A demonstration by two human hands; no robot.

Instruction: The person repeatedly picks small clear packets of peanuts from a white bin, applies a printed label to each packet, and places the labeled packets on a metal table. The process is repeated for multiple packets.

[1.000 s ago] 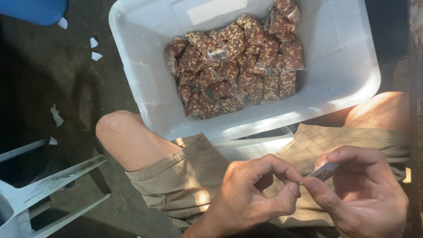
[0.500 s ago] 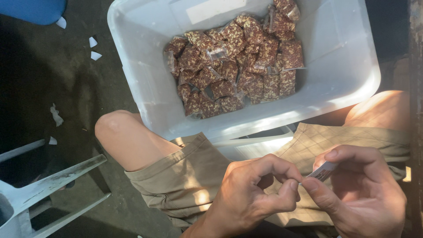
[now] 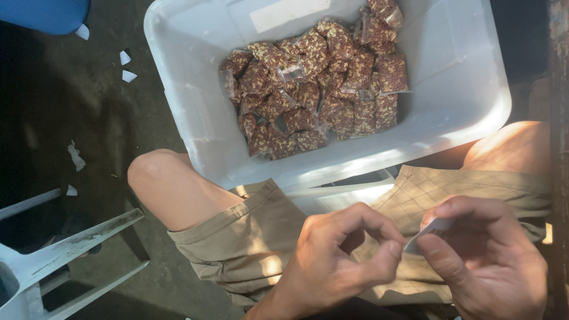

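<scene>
Your left hand [image 3: 338, 255] and right hand [image 3: 480, 261] pinch a small pale slip [image 3: 428, 232] | glossy nut packets [image 3: 314, 89] fill the smooth white tub [image 3: 195, 112].

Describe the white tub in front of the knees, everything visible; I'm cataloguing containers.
The white tub is a rectangular plastic bin with rounded corners, a rolled rim and smooth, slightly translucent walls. It sits open, with no lid in sight, just beyond the person's bare knees. Small clear packets of reddish-brown nuts are piled in its middle; the rest of its floor is bare. Sunlight strikes its near wall.

A dark concrete floor [image 3: 89, 118] lies strewn with white paper scraps [image 3: 76, 155]; a white plastic chair [image 3: 53, 261] stands in sunlight at lower left.
</scene>
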